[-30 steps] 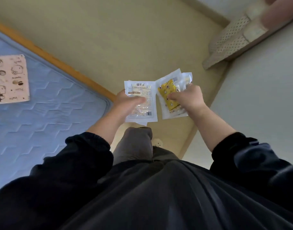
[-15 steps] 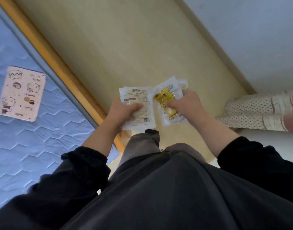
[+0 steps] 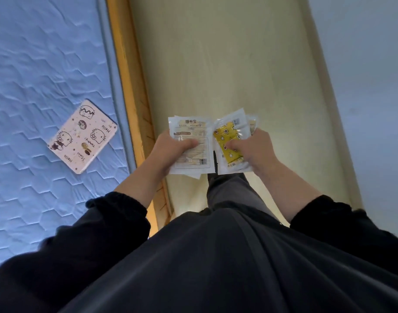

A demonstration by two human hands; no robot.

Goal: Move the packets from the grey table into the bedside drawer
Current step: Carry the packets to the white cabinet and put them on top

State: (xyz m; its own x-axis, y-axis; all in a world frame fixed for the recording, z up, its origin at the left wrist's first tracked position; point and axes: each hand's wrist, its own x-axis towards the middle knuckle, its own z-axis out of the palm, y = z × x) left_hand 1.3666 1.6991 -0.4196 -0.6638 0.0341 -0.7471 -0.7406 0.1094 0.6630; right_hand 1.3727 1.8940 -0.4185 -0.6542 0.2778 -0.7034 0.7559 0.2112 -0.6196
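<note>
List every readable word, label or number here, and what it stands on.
"Hello" twice, and "Yummy": pink cartoon-printed booklet on the blue quilted mattress; another word unclear.
"暖手宝": white plastic packet in the left hand.
Smaller print and barcode digits on that packet: too blurred.
Nothing legible: yellow star-patterned packet in the right hand.

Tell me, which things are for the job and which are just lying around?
For the job: white packets, held in the left hand; yellow packets, held in the right hand.

Just lying about: pink notebook on the blue mattress; wooden bed edge.
</note>
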